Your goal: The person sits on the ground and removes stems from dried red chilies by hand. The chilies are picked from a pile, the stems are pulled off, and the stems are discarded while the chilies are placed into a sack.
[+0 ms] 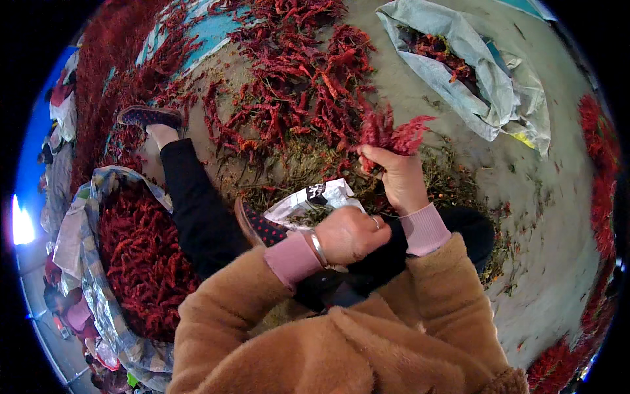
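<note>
My right hand (391, 170) grips a bunch of dried red chilli peppers (389, 130), their tips fanning out above the thumb. Lower and to the left, my left hand (352, 235) is curled into a fist over my lap; its back faces up, and whether something small lies inside is hidden. A white printed sack (310, 199) with dry stems on it lies just beyond this fist. Past both hands, a heap of loose dried red chilli peppers (300, 98) spreads over the floor, with stem scraps (453, 182) scattered right of my right wrist.
A large sack full of red chillies (142, 261) stands at my left, beside my stretched leg (194, 202). At the upper right lies an open whitish sack (472, 54) with some chillies inside. More chillies (598, 172) line the right edge. Several people sit at the far left.
</note>
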The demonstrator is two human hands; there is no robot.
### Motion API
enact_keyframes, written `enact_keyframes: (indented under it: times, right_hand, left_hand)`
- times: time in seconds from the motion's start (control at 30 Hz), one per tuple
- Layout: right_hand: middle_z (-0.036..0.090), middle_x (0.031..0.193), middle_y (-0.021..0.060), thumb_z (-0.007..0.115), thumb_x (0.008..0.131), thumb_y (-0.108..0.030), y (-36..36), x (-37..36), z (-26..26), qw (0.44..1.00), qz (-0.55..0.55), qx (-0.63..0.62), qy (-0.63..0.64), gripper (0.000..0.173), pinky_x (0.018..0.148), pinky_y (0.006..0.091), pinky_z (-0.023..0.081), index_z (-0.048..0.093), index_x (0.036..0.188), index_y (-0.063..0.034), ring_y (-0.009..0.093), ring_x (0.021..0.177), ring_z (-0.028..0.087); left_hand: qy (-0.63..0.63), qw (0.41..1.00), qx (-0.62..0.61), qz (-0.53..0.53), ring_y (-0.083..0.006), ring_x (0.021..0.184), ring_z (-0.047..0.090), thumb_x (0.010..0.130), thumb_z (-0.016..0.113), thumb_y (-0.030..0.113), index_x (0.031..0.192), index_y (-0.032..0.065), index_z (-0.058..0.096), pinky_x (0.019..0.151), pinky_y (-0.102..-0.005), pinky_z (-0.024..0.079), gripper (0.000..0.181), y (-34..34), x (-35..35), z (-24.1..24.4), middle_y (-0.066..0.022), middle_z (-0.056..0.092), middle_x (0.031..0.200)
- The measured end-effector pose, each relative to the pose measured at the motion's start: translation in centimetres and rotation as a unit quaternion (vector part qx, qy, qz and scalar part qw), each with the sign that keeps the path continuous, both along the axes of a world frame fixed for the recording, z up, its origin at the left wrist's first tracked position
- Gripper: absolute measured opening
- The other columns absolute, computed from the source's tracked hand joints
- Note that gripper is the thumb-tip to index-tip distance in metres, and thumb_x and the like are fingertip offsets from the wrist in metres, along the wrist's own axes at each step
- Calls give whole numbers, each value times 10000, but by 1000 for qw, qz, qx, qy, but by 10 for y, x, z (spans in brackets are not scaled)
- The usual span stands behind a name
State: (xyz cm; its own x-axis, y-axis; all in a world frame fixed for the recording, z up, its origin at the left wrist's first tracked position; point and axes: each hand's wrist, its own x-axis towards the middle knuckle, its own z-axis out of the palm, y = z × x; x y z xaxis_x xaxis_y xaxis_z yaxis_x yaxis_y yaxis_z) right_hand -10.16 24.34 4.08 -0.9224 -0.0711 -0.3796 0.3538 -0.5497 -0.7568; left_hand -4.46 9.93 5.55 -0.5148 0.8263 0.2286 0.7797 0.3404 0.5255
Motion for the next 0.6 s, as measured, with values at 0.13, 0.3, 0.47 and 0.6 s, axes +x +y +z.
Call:
enact_keyframes:
  times: [0.13,0.3,0.47,0.6]
  right_hand:
    - [670,869,99,652,760,20,1,1,3,999,-24,29,-13,221,647,297,527,618,977,-4,181,735,644]
    - [666,905,117,633,762,11,-2,-3,2,998,-31,22,51,231,730,327,523,617,993,13,213,822,651]
    - [659,954,153,583,787,-14,-7,1,5,997,51,0,64,237,765,345,514,610,1015,45,246,862,646]
    - [659,949,141,569,812,-32,-2,0,2,991,88,24,100,243,781,349,508,599,1040,47,243,864,642]
  left_hand:
    - [-211,952,-131,177,-278,635,623,781,657,234,1241,186,534,567,-362,501,479,-21,-9,-12,-72,636,706]
    - [18,890,-33,455,-320,782,610,789,631,124,916,102,648,674,-402,487,130,-88,-73,-51,-100,620,864]
    - [35,852,-193,485,-318,852,607,733,649,134,976,167,638,704,-425,499,245,-102,-113,-92,-112,563,1039]
    - [-42,828,-180,529,-295,956,597,705,715,168,1001,140,656,747,-404,497,303,-95,-122,-83,-109,593,1075]
